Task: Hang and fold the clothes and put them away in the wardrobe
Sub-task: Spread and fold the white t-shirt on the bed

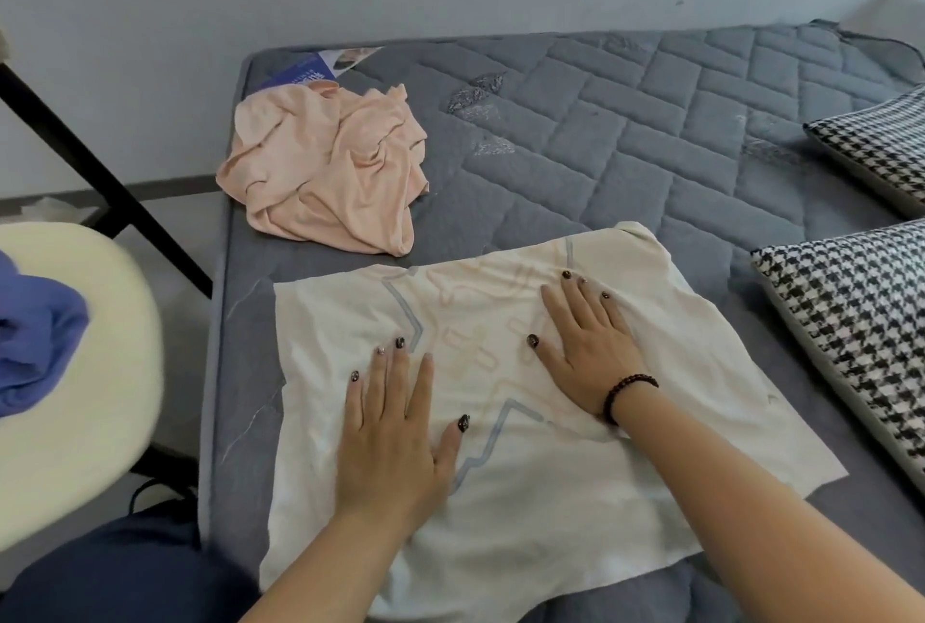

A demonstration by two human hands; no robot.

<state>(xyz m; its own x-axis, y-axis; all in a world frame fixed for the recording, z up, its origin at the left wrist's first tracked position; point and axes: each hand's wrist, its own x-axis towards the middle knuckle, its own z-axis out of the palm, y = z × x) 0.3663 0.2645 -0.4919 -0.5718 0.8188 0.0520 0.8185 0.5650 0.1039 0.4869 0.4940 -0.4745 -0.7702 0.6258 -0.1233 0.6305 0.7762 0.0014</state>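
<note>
The cream shirt (pixel 500 402) lies flat on the bed (pixel 625 132), right under both hands, its long side running left to right. The left hand (pixel 395 437) and right hand (pixel 585 352) press on it with flat, straight fingers. The crumpled pink top (pixel 325 172) waits farther back, nearer the left hand.

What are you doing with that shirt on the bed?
A person is getting clothes ready to put away. Both hands, the left hand and the right hand, press flat on a cream shirt spread on the grey mattress. A crumpled peach garment lies farther back, not yet folded. Two checked pillows sit at the right.
</note>
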